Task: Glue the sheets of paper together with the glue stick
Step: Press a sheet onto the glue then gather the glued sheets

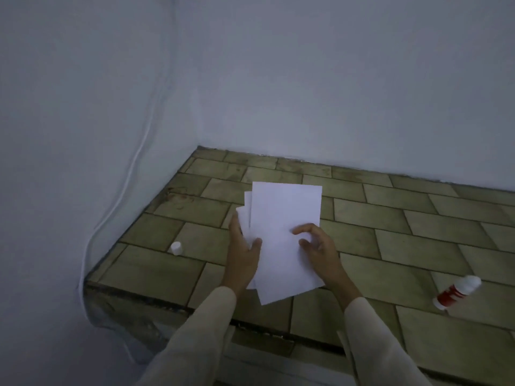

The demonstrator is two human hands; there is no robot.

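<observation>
A small stack of white paper sheets (pixel 284 218) is held above the tiled counter (pixel 390 218), fanned slightly at the upper left. My left hand (pixel 242 252) grips the stack's left edge, thumb on top. On the right side of the top sheet rests my right hand (pixel 317 246), fingers curled, thumb and fingertips touching the paper. The red and white glue stick (pixel 457 292) lies on its side on the counter at the far right, apart from both hands. Its white cap (pixel 177 248) stands on the counter to the left of my left hand.
The counter meets a pale wall at the back and on the left. A white cable (pixel 122 190) runs down the left wall to the counter's front left corner. The counter's front edge (pixel 195 310) passes just beneath my forearms.
</observation>
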